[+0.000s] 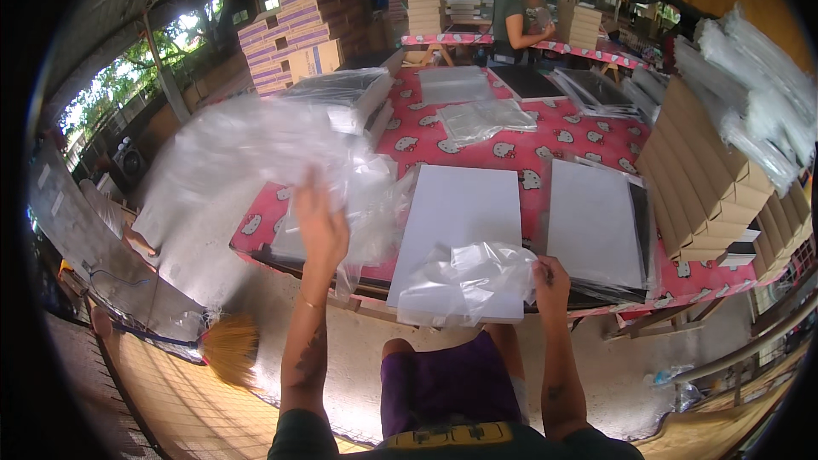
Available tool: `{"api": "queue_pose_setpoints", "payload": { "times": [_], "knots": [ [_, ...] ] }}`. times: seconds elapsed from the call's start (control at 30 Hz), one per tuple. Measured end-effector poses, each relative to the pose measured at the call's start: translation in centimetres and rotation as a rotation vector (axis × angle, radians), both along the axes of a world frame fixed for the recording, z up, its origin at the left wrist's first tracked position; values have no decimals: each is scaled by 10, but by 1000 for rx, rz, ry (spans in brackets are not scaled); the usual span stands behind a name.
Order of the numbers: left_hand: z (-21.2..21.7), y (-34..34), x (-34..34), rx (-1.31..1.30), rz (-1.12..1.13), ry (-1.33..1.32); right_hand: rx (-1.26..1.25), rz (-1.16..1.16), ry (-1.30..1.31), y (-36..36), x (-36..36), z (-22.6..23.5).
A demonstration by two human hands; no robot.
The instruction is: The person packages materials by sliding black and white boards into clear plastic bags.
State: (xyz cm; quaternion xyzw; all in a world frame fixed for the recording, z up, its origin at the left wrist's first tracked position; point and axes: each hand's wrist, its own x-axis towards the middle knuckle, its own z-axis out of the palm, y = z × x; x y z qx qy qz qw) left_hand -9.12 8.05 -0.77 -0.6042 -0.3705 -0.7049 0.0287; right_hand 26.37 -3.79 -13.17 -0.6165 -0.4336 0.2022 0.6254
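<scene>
My right hand [552, 279] is closed on the edge of a crumpled clear plastic bag [464, 283]. The bag lies over the near end of a white rectangular board or stack of sheets [467, 204], which reaches the table's front edge. My left hand [322, 226] is raised at the table's left side, its fingers smeared by motion. Behind it, a large blurred sheet of clear plastic [243, 145] billows out past the table; whether the fingers hold it is unclear. More loose clear plastic [371, 213] lies between that hand and the white board.
A plastic-wrapped white panel [596, 221] lies right on the pink patterned table [400, 132]. Wrapped stacks [341, 89] and flat clear bags [486, 122] lie farther back. Cardboard pieces [699, 170] and plastic bundles [758, 85] rise at right. A co-worker [511, 21] stands beyond; a broom [228, 349] rests at left.
</scene>
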Motion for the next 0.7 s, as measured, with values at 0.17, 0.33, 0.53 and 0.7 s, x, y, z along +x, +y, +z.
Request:
{"api": "queue_pose_setpoints", "payload": {
  "times": [0.17,0.33,0.53,0.7],
  "knots": [
    [-60,20,-34,-868,42,943,245,164,621,-5,4,14],
    [11,-37,62,-248,-59,492,294,300,720,-8,-27,55],
    [-42,-99,142,-280,-518,540,440,313,953,11,-62,58],
    [-73,-83,124,-437,-470,475,434,257,974,10,-44,49]
  ]
}}
